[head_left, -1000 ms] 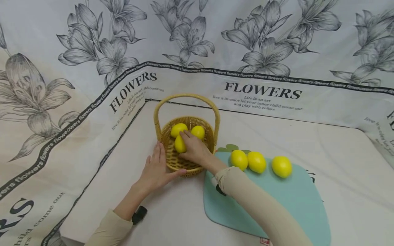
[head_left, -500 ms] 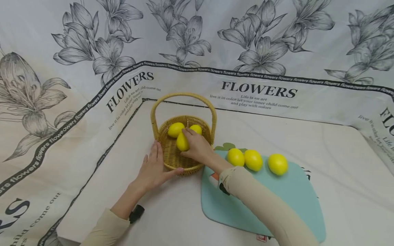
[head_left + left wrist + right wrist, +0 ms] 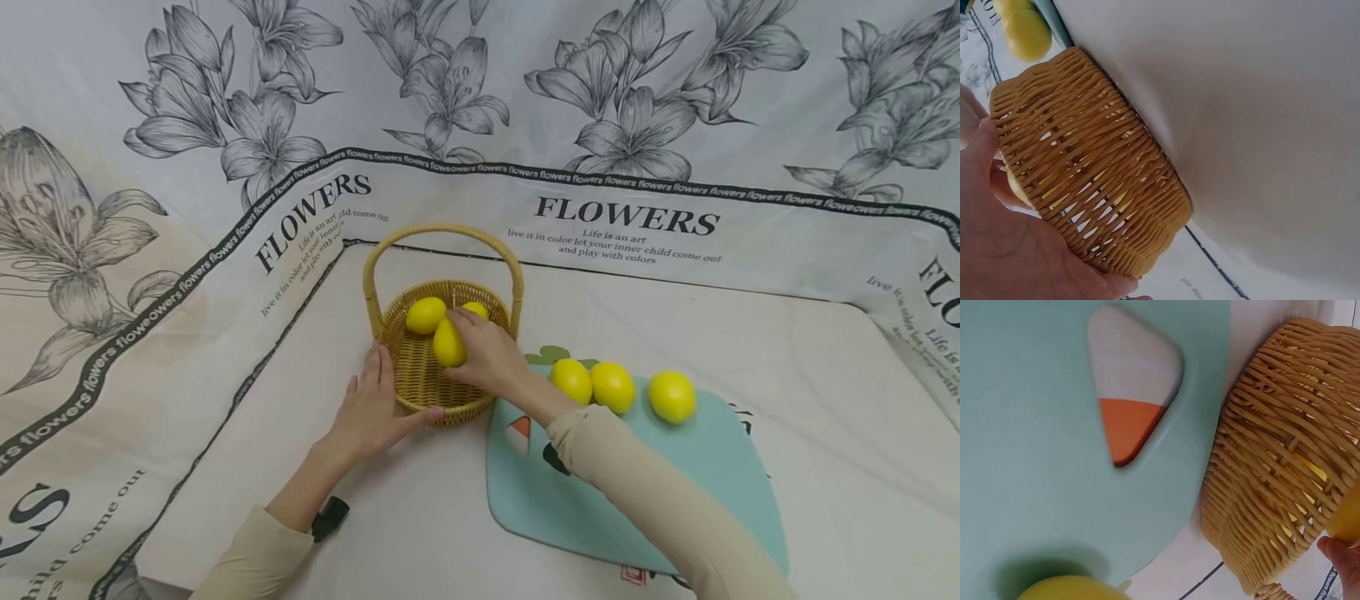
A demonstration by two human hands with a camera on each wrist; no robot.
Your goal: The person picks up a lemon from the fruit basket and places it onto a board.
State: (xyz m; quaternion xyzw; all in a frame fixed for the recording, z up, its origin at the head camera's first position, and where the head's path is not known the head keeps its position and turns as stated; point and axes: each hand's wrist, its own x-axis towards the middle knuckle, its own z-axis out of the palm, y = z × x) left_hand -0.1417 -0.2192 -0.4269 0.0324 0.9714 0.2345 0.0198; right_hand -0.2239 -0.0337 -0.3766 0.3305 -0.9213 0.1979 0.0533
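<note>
In the head view, my right hand [image 3: 491, 354] pinches a yellow lemon [image 3: 450, 343] inside a round wicker basket [image 3: 423, 377] with a tall hooped handle. Two more lemons lie at the back of the basket, one at left [image 3: 425, 316] and one at right [image 3: 476, 310], the latter partly covered by the right hand. My left hand [image 3: 371, 408] rests against the basket's near left side, fingers straight along the rim and thumb stretched across the front. The left wrist view shows that palm beside the woven wall [image 3: 1091, 169].
Right of the basket lies a light blue-green board [image 3: 570, 508], bearing three lemons [image 3: 613, 387] along its far edge. A rounded triangular white-and-orange patch [image 3: 1135, 381] shows on it. A flower-printed cloth [image 3: 630, 218] stands behind the white table [image 3: 810, 375].
My right hand has shifted the held lemon slightly right within the basket, covering more of the back right lemon. The left hand stays at the rim. The head view has turned a little.
</note>
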